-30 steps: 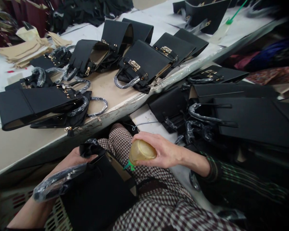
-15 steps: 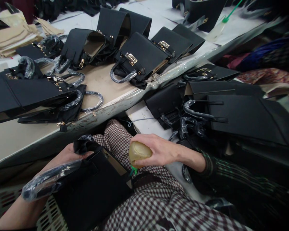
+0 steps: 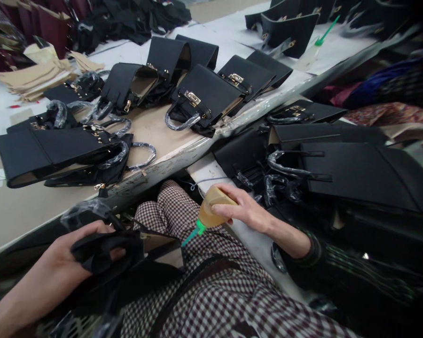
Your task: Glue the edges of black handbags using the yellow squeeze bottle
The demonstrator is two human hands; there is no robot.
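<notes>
Plainly two hands (image 3: 68,251) (image 3: 245,209), one bottle (image 3: 211,206), one held bag (image 3: 144,277)

Left hand (image 3: 65,253): gripping black bag (image 3: 141,284)
Right hand (image 3: 245,209): amber bottle (image 3: 211,213), nozzle (image 3: 191,236) near bag
Desk (image 3: 174,144): beyond bag, carrying handbags (image 3: 213,94)

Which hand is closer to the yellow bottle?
Right. The right hand is wrapped around the yellow bottle; the left hand is apart from it, off to its left, gripping a black bag.
</notes>
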